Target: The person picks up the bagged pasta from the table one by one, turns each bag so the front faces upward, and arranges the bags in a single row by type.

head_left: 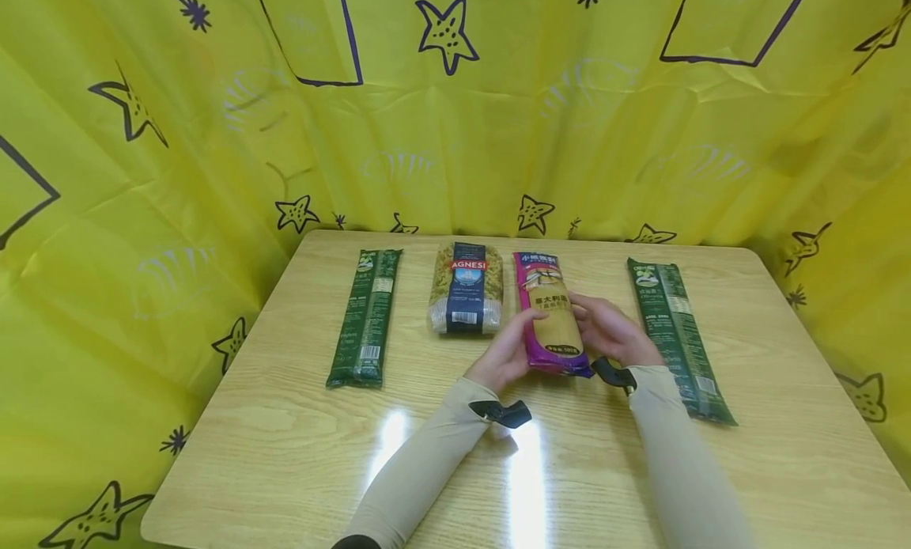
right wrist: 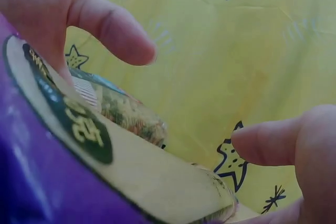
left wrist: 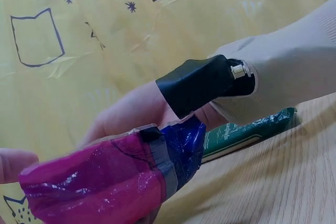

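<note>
Both hands hold a purple packet of pasta (head_left: 551, 316) with a yellow-beige window, right of the middle of the table. The left hand (head_left: 502, 357) grips its left edge near the lower end, thumb towards the front. On the opposite edge is the right hand (head_left: 614, 331), its thumb near the packet's upper side. In the left wrist view the packet (left wrist: 100, 182) is tilted and its shiny end faces the camera. The right wrist view shows both thumbs raised over the window; the other fingers are mostly hidden behind the packet.
An AGNESI pasta bag (head_left: 466, 288) lies just left of the held packet. Green spaghetti packets lie further out, one on the left (head_left: 366, 319) and one on the right (head_left: 676, 335) beside the right forearm. A yellow patterned curtain (head_left: 455, 153) borders the wooden table (head_left: 285, 430).
</note>
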The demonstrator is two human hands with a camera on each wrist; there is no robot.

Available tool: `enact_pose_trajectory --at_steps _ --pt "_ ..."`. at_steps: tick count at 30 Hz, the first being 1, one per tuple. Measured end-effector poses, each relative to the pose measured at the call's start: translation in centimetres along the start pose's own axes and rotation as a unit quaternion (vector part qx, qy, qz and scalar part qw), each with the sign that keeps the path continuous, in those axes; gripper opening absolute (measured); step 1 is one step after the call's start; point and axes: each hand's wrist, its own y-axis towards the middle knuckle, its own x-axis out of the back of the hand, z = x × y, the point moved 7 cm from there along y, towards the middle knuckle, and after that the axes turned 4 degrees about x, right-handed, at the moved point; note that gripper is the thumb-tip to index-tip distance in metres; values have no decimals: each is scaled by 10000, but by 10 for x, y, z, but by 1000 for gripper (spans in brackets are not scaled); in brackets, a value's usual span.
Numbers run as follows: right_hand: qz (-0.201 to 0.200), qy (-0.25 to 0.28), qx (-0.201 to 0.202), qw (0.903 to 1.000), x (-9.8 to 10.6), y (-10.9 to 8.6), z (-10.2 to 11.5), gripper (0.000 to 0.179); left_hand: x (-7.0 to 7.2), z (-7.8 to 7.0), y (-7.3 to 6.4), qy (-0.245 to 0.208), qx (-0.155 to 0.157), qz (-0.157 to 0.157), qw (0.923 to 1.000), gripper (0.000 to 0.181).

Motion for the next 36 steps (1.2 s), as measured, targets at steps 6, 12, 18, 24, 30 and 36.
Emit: enact_pose_trajectory --at_steps 6,12,18,24,30,36 --pt "-49 73 -62 9999 -4 1 3 62 -1 0 0 -87 -24 53 9999 48" --pt "-163 -266 89 9995 -1 -4 12 63 -2 3 1 -160 103 129 9997 45" --pt "-486 -454 433 9968 4 -13 23 68 -3 5 1 68 255 59 9996 40" --pt "-504 -408 609 9960 1 -17 29 69 -3 1 -1 275 46 -132 9995 36" --pt "-691 -189 578 9958 2 -18 29 68 -5 -6 -7 342 -304 -218 9987 47" --pt "-820 52 581 9949 5 -12 23 64 -7 -9 -8 577 -476 -134 9971 50"
